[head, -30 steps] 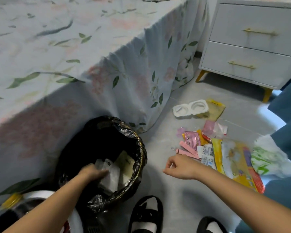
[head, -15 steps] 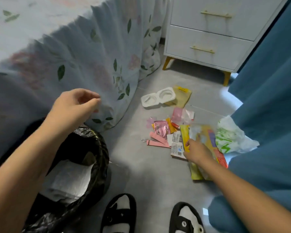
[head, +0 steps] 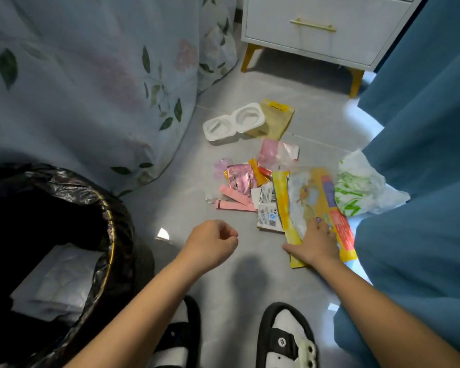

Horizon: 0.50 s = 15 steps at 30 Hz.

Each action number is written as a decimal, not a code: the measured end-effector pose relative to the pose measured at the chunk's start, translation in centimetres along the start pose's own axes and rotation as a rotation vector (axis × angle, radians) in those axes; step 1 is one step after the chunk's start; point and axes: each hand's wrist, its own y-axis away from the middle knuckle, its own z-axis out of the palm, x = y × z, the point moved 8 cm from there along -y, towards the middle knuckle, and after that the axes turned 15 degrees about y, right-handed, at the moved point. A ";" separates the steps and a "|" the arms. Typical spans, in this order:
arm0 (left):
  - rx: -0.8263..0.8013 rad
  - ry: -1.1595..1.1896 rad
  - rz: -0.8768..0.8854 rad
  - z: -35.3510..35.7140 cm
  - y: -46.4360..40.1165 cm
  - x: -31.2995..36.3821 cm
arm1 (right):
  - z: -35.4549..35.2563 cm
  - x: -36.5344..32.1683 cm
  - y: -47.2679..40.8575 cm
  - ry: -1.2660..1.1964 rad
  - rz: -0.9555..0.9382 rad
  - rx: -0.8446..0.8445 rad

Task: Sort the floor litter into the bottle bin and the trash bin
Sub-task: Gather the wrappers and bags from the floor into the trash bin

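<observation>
My shoes stand nearest, on the grey floor. To my left, the trash bin, lined with a black bag, holds white paper or tissue packaging at its bottom; I judge this part of the sorting as done. No bottle bin shows in this view, so its contents cannot be reported. My left hand hovers above the floor with its fingers curled into a loose fist, holding nothing that I can see. My right hand lies flat, fingers extended, pressing on the large yellow wrapper; it has not lifted it. Just beyond, the main litter pile remains: a white label sachet touching the yellow wrapper's left edge, pink strips, a crumpled pink foil wrapper, a clear pink-tinted packet, and a white bag with green print against the blue curtain. Farther off, a white two-well plastic tray rests partly on a tan pouch. The white nightstand stands at the far end, with the floral bedspread to the left. I judge the task well short of complete: most wrappers remain on the floor, and no bottle is visible among them.
</observation>
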 end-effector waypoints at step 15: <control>-0.003 0.337 -0.083 1.6 -0.2 -3.4 | -8.3 -0.1 6.4 -0.119 -0.063 0.545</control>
